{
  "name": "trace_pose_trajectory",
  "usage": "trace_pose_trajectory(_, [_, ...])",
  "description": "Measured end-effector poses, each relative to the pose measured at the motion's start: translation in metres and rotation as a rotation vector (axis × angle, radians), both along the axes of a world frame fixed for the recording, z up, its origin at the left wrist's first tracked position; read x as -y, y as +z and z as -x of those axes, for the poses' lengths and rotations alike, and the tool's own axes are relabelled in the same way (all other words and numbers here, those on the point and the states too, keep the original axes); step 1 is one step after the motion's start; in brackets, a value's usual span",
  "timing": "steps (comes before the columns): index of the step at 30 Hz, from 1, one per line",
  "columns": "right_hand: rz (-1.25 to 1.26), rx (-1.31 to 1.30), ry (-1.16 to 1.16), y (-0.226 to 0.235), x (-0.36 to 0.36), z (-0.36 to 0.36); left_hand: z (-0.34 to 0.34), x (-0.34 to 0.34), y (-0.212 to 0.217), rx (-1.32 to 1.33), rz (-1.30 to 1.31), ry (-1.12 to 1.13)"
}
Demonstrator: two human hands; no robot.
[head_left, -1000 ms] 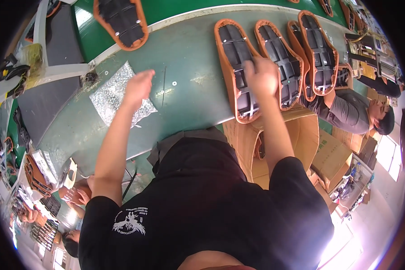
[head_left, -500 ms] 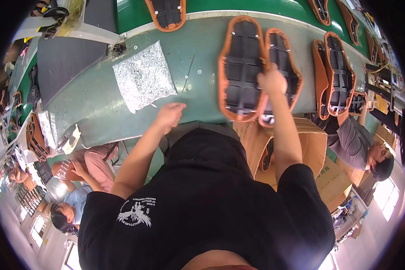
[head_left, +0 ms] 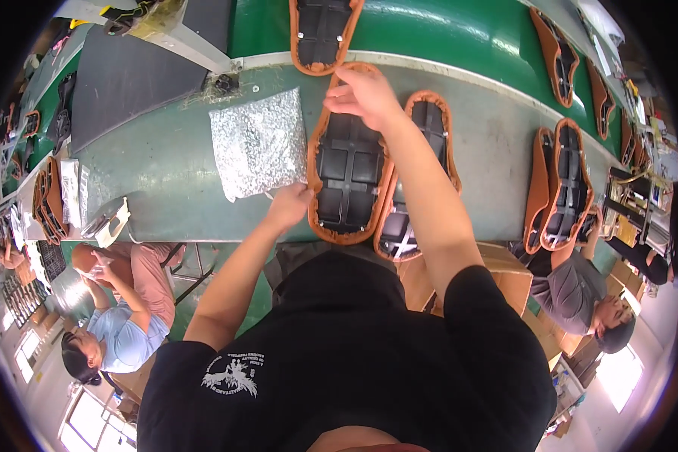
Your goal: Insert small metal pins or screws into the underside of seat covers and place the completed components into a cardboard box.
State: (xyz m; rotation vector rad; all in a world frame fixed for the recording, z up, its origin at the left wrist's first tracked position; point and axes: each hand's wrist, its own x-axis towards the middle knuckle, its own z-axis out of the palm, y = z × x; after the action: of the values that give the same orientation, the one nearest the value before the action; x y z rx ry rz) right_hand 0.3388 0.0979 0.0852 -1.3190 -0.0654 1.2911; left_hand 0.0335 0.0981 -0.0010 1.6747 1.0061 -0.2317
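A long pad [head_left: 346,169] with a brown wrapped rim and a black ribbed backing lies backing-up on the bench in front of me. My right hand [head_left: 365,96] reaches over its far end, fingers apart and pointing left. At the pad's near left rim is my left hand [head_left: 290,205], its fingers pressed together; whatever they may hold is hidden. A second, similar pad [head_left: 432,124] lies just right of the first, partly covered by my right forearm. Left of the first pad is a clear bag of small shiny parts [head_left: 258,143], close to my left fingertips.
Another pad [head_left: 322,34] lies on the green strip [head_left: 444,34] beyond the bench [head_left: 497,113]. Two pads [head_left: 569,184] stand together at the right. A cardboard box [head_left: 497,279] is below the near edge. One person [head_left: 132,324] sits at left, another [head_left: 572,290] at right.
The first pad has shifted left, beside the bag. My right hand has moved from between the two pads to the first pad's far end. My left hand now meets its rim. The view has shifted.
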Motion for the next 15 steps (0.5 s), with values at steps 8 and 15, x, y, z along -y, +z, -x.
trace_pose_trajectory(8, [0.190,-0.406,-0.568,-0.122,-0.142,0.010,-0.011,-0.011,0.034,-0.110,0.082,-0.172])
trace_pose_trajectory(15, [0.281,-0.119,-0.755,-0.112,-0.156,-0.085,-0.014,-0.019,0.028,-0.158,0.086,-0.226])
